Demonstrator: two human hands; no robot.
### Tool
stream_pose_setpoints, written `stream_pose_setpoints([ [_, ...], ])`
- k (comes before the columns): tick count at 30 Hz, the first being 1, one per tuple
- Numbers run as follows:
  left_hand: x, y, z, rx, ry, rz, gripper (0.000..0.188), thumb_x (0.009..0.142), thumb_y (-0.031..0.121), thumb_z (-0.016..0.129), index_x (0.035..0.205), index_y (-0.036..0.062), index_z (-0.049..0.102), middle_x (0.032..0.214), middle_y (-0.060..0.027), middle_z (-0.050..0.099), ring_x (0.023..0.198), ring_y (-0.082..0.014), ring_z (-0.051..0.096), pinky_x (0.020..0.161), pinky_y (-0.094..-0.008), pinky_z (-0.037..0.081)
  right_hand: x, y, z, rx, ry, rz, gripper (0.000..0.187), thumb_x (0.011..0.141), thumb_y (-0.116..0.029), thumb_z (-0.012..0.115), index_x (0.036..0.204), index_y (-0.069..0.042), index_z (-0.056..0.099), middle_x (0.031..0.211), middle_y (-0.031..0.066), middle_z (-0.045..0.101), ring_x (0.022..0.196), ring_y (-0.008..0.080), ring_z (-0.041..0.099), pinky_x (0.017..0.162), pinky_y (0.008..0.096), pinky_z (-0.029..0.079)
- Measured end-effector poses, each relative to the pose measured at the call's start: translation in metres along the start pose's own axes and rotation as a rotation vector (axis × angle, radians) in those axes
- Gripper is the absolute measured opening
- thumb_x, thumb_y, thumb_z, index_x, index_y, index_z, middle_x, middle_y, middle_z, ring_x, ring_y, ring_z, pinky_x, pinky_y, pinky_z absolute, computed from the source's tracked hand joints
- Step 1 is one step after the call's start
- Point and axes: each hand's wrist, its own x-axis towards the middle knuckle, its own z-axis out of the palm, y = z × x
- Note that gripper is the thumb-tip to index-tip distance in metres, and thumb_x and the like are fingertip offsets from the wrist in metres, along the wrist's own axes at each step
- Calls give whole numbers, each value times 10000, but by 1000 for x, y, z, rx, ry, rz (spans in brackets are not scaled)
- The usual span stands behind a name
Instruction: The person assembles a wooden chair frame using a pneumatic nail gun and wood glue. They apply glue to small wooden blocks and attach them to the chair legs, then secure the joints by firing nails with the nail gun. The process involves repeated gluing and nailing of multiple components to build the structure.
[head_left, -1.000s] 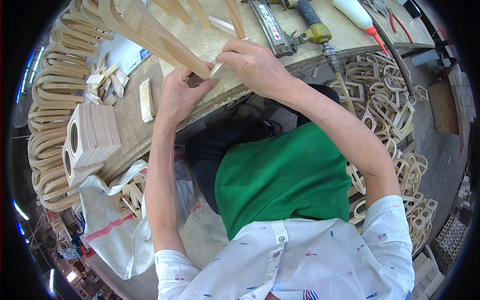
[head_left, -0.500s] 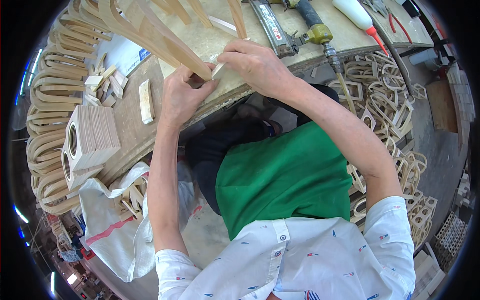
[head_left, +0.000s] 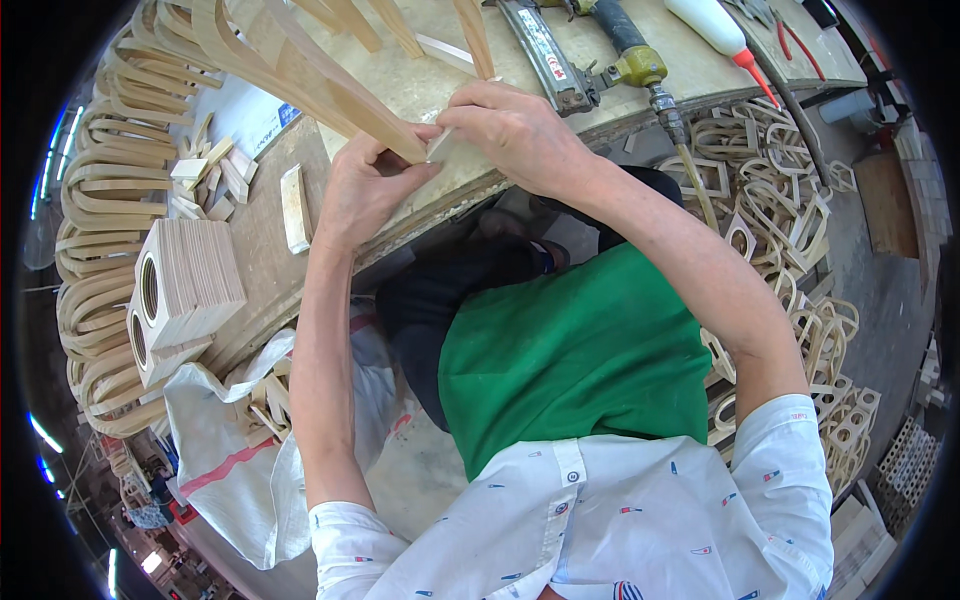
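My left hand (head_left: pixel 368 188) is closed round the lower end of a pale bent-wood strip (head_left: pixel 350 100), thumb along the near side. Close by on the right, my right hand (head_left: pixel 515 135) pinches a small flat wood piece (head_left: pixel 437 140) against that end. The fingers partly hide where the two pieces meet. Another narrow wood strip (head_left: pixel 448 53) lies behind, between upright wooden legs (head_left: pixel 474 40).
A nail gun (head_left: pixel 548 60), a green air drill (head_left: pixel 636 62) and a white glue bottle (head_left: pixel 710 28) lie at the back right. Stacked plywood pieces with round holes (head_left: pixel 195 280), wood offcuts (head_left: pixel 215 172) and curved frames (head_left: pixel 110 205) stand left. A white sack (head_left: pixel 225 480) hangs below the bench edge.
Both hands keep their hold on the same wood pieces. The small piece has tilted slightly against the strip's end, and the whole view has shifted a little.
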Motion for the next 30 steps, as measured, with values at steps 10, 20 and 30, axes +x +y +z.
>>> stream_pose_setpoints([
  [10,-3,10,0,39,-23,-96,280,755,-8,728,1031,23,694,1006,9,574,926,-82,557,806,-229,457,34,16,-112,-236,267,344,235,862,-186,629,973,18,660,829,144,665,784,255,655,702,339,510],
  [20,2,9,1,94,8,-17,292,759,52,726,1050,54,700,816,51,585,708,-55,502,668,-220,440,39,137,-112,294,31,983,339,774,-266,754,914,37,702,814,118,702,737,226,655,666,361,523],
  [30,-2,7,-2,92,-19,-56,290,765,82,742,1049,43,695,996,13,662,829,-75,552,782,-236,455,-45,-55,-99,1031,499,1139,223,910,-184,606,960,33,621,652,64,601,482,124,529,450,278,460],
])
